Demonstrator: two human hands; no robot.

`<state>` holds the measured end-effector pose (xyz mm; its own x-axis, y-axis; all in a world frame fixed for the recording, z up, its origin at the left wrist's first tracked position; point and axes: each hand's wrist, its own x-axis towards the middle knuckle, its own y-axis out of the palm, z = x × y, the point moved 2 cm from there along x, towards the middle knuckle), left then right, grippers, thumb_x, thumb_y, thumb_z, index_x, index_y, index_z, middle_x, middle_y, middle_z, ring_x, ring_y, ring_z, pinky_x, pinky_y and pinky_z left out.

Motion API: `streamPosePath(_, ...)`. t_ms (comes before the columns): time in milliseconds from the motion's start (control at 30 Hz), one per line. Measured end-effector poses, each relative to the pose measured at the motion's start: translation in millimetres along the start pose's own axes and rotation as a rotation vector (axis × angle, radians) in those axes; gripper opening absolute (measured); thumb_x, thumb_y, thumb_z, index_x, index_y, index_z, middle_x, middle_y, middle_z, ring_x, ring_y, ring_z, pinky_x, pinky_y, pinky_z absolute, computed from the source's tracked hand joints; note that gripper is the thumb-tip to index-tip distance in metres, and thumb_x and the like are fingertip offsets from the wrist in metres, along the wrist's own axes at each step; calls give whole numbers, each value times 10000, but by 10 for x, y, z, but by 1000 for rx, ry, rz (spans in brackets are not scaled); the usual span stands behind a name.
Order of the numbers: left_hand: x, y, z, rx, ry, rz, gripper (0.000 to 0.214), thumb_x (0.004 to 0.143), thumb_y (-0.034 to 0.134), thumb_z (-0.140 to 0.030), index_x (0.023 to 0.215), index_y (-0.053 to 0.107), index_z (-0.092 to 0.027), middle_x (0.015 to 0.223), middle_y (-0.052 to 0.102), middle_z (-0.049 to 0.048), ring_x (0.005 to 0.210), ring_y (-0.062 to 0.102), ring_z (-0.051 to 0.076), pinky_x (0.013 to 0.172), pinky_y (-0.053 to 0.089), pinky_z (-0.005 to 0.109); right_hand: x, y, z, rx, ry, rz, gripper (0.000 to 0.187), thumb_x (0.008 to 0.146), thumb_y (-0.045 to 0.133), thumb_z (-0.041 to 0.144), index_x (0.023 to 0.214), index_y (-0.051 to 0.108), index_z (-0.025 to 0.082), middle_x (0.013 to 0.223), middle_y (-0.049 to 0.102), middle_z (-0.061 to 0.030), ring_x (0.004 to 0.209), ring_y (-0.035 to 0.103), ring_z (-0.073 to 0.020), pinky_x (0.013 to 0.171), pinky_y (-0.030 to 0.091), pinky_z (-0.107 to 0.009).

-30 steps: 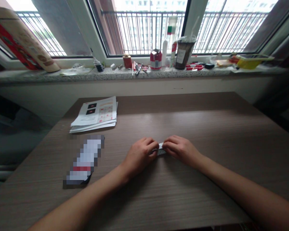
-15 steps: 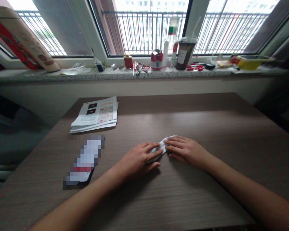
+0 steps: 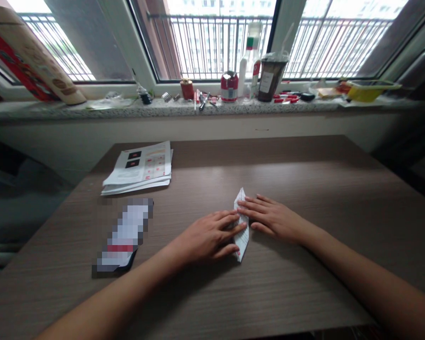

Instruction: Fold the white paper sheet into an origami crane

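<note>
A small folded piece of white paper (image 3: 241, 245), pointed at both ends, lies on the brown table (image 3: 205, 297) with its long side running toward the window. My left hand (image 3: 212, 234) rests on the paper's left side, fingers stretched out and a little apart. From the other side, my right hand (image 3: 274, 218) touches the upper part of the paper with its fingertips, fingers extended. The fingers cover the middle of the paper, so its folds there are partly hidden.
Left of my hands lies a phone (image 3: 127, 236), its screen blurred out. Behind it sits a stack of printed sheets (image 3: 141, 165). Along the windowsill (image 3: 120, 109) stand a red can (image 3: 229, 87), a lidded drink cup (image 3: 271, 78), a bottle (image 3: 247, 66) and a yellow container (image 3: 370, 92).
The folded paper has turned from slanting up to the right to pointing almost straight away from me. Both hands stay on it, the left having shifted slightly right.
</note>
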<state>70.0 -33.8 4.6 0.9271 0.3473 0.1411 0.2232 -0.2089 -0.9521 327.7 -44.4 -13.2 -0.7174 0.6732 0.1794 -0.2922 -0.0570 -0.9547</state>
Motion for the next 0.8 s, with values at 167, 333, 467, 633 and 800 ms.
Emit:
streamPosePath(167,-19,15,-26,18,-27,14,590,1055,489,-487,1587,380,-256,1588,454,126,1462,441,301,1203,359,487,60,17,7,37,-1,-32,611,1052,542,386,1611,306,316,1635,381,-30,1516,361,-226,1273,263,-506)
streamPosePath(333,-50,30,-22,26,-33,64,591,1080,429,-490,1616,305,-275,1639,374,94,1527,337,262,1249,279,451,78,55,-12,53,11,16,612,1056,523,421,1615,292,326,1641,362,-22,1523,345,-226,1279,250,-494)
streamPosePath(467,-55,25,-28,9,-25,54,581,1077,448,-472,1610,315,-281,1637,382,75,1529,336,247,1256,273,444,110,72,-86,30,43,11,617,1075,470,427,1633,221,335,1644,354,-6,1526,335,-217,1278,251,-487)
streamPosePath(633,-56,30,-15,-6,-12,21,582,1064,479,-472,1598,347,-283,1623,407,75,1509,377,250,1244,307,445,251,97,-279,-34,94,-36,614,1071,459,442,1632,227,351,1637,361,-7,1516,351,-236,1270,265,-481)
streamPosePath(800,-63,43,35,-24,6,10,550,1073,467,-447,1594,361,-304,1620,417,57,1511,373,237,1263,277,444,359,142,-481,-58,113,-27,617,1078,415,472,1639,180,371,1654,320,11,1530,321,-245,1279,233,-486)
